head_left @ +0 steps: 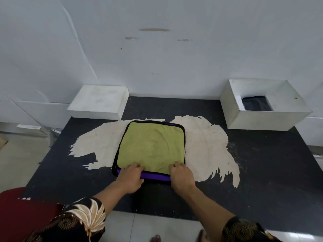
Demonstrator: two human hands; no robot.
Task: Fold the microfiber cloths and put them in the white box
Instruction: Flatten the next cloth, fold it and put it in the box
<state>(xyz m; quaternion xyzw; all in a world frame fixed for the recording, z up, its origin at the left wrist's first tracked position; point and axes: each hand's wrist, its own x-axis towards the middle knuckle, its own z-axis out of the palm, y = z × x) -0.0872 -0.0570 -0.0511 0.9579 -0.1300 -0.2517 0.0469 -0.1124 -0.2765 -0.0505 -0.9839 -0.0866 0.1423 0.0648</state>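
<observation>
Both pinch green cloth (152, 145) near edge | left hand (131, 176); right hand (181, 176) | white box (262, 119) far right

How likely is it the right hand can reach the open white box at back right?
Probably yes. The right hand grips the near edge of the green cloth; only tabletop lies between it and the open white box.

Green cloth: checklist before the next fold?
1. Near edge of green microfiber cloth gripped by left hand: ok.
2. Same edge gripped by right hand: ok.
3. Cloth flat on the table: ok, light wrinkles.
4. Edges aligned: not ok, purple strip shows beyond the near green edge.
5. Room in the open white box: ok, one dark cloth inside.
6. Already folded once: cannot tell.
</observation>
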